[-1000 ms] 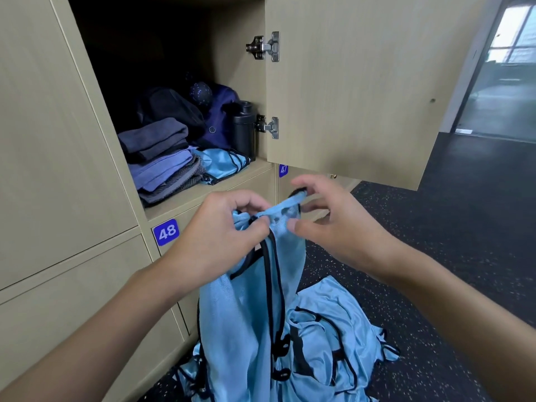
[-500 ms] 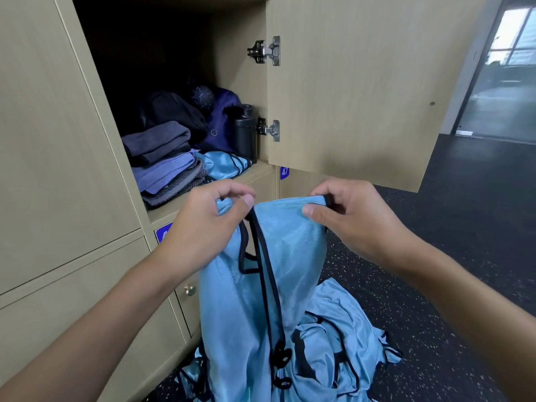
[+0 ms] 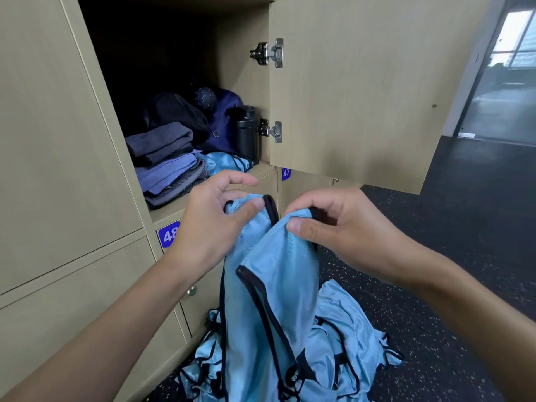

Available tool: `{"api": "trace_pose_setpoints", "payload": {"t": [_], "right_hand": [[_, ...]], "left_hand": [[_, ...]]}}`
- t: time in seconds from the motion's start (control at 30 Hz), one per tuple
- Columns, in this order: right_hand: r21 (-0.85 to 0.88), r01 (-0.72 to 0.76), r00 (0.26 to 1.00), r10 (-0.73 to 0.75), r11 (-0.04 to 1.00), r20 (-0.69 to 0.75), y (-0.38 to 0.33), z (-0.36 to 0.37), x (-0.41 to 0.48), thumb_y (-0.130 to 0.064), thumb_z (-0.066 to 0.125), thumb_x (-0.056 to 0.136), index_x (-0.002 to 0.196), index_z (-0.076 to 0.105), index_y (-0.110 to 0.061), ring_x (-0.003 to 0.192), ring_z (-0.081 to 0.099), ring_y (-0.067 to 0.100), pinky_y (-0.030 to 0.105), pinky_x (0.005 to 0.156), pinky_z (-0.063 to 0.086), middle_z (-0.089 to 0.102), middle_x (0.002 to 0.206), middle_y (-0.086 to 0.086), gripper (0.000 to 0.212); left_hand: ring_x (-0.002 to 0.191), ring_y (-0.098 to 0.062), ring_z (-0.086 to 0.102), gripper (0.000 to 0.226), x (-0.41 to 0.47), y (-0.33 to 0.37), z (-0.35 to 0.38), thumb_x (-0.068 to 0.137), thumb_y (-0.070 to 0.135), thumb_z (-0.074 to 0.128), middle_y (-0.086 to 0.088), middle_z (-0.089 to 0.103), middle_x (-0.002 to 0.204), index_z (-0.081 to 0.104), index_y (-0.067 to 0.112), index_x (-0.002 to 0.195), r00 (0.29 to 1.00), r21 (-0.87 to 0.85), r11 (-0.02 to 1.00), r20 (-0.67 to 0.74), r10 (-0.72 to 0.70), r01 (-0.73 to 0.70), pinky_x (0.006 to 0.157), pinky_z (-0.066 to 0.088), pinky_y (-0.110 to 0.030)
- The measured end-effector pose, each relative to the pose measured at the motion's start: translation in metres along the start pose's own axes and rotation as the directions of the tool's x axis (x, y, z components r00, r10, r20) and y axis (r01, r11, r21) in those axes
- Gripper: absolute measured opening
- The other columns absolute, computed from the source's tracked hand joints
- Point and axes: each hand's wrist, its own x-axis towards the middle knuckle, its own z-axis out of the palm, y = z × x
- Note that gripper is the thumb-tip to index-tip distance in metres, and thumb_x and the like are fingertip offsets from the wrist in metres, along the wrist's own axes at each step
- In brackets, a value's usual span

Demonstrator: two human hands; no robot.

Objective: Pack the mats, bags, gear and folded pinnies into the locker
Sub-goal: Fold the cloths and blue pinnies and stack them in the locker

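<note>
A light blue pinny with black trim hangs in front of me. My left hand pinches one top corner with thumb and fingers; my right hand pinches the other. More blue pinnies lie heaped on the floor below. The open locker holds folded grey and purple mats, a folded blue pinny, dark bags and a black bottle.
The locker door stands open to the right, above my right hand. Closed lockers 48 and 47 sit beneath. Dark speckled floor stretches right towards a glass door.
My two hands have come closer together, bringing the pinny's top corners towards each other so the fabric folds lengthwise. My left index finger has lifted off the cloth.
</note>
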Motion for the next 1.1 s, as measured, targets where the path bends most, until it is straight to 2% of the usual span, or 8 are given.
{"api": "trace_pose_setpoints", "payload": {"t": [0.17, 0.33, 0.6, 0.7, 0.8, 0.87, 0.97, 1.1], "right_hand": [[-0.004, -0.031, 0.996, 0.03, 1.0, -0.083, 0.008, 0.008, 0.004, -0.012, 0.07, 0.088, 0.085, 0.074, -0.027, 0.104, 0.064, 0.008, 0.029, 0.092, 0.051, 0.064, 0.118, -0.001, 0.016], [0.046, -0.071, 0.992, 0.075, 0.996, -0.1, 0.01, 0.008, 0.003, -0.008, 0.066, 0.092, 0.086, 0.074, -0.014, 0.07, 0.062, 0.0, 0.015, 0.067, 0.049, 0.071, 0.078, -0.006, 0.012], [0.001, -0.121, 0.95, 0.116, 0.993, -0.291, 0.017, 0.004, 0.006, -0.016, 0.065, 0.093, 0.086, 0.073, -0.009, 0.067, 0.051, 0.011, 0.03, 0.064, 0.044, 0.065, 0.08, 0.019, 0.013], [0.116, -0.096, 0.967, 0.12, 0.989, -0.227, 0.016, 0.002, 0.006, -0.009, 0.067, 0.091, 0.083, 0.073, -0.011, 0.081, 0.062, 0.012, 0.033, 0.08, 0.052, 0.071, 0.089, 0.001, 0.011], [0.107, -0.066, 0.992, 0.077, 0.992, -0.103, 0.017, 0.006, 0.006, -0.011, 0.07, 0.089, 0.083, 0.074, -0.013, 0.105, 0.065, 0.025, 0.046, 0.1, 0.047, 0.069, 0.107, 0.01, 0.007], [0.061, -0.04, 0.994, 0.046, 0.997, -0.103, 0.018, 0.009, 0.007, -0.014, 0.071, 0.088, 0.084, 0.074, -0.013, 0.099, 0.063, 0.03, 0.046, 0.096, 0.048, 0.067, 0.106, 0.016, 0.005], [0.038, -0.089, 0.983, 0.094, 0.995, -0.157, 0.018, 0.007, 0.007, -0.012, 0.068, 0.091, 0.083, 0.074, -0.011, 0.071, 0.057, 0.011, 0.028, 0.07, 0.047, 0.066, 0.08, 0.007, 0.01], [0.048, -0.153, 0.951, 0.16, 0.987, -0.264, 0.019, 0.003, 0.009, -0.015, 0.067, 0.092, 0.082, 0.072, -0.013, 0.063, 0.05, 0.012, 0.03, 0.06, 0.043, 0.061, 0.072, 0.005, 0.012]], "left_hand": [[0.063, -0.017, 0.069, 0.017, -0.004, 0.005, 0.009, 0.08, 0.005, 0.078, -0.009, 0.076, 0.077, 0.065, 0.003, 0.092, 1.0, -0.17, 0.985, -0.012, -0.001, -0.001, 0.057, 0.056, -0.024], [0.06, -0.012, 0.062, 0.013, 0.0, 0.0, 0.013, 0.078, 0.009, 0.081, -0.007, 0.071, 0.071, 0.069, 0.004, 0.076, 0.999, -0.177, 0.983, -0.031, 0.037, -0.042, 0.053, 0.048, -0.019], [0.071, -0.012, 0.066, 0.008, 0.002, -0.002, 0.012, 0.082, 0.008, 0.078, -0.003, 0.075, 0.079, 0.072, 0.012, 0.083, 1.0, -0.097, 0.995, 0.013, -0.003, 0.005, 0.072, 0.055, -0.035], [0.068, -0.011, 0.067, 0.011, 0.004, 0.0, 0.012, 0.079, 0.005, 0.08, 0.0, 0.075, 0.076, 0.072, 0.012, 0.08, 1.0, -0.101, 0.995, -0.027, 0.006, -0.009, 0.07, 0.056, -0.03], [0.065, -0.009, 0.067, 0.012, 0.005, 0.003, 0.014, 0.078, 0.001, 0.08, 0.001, 0.073, 0.071, 0.07, 0.009, 0.078, 0.999, -0.154, 0.988, -0.05, 0.0, -0.007, 0.064, 0.055, -0.019], [0.066, -0.01, 0.067, 0.012, 0.004, 0.004, 0.016, 0.078, 0.001, 0.08, -0.001, 0.073, 0.071, 0.07, 0.007, 0.08, 0.999, -0.168, 0.986, -0.032, -0.002, -0.003, 0.063, 0.055, -0.019], [0.066, -0.011, 0.068, 0.012, 0.004, 0.004, 0.015, 0.079, 0.0, 0.078, -0.001, 0.073, 0.071, 0.069, 0.007, 0.082, 1.0, -0.188, 0.982, 0.002, 0.012, -0.011, 0.065, 0.057, -0.021], [0.068, -0.009, 0.063, 0.02, 0.005, 0.004, 0.012, 0.085, -0.006, 0.07, 0.004, 0.07, 0.074, 0.069, 0.014, 0.081, 0.997, -0.087, 0.995, 0.056, 0.053, -0.048, 0.068, 0.054, -0.023]]}}
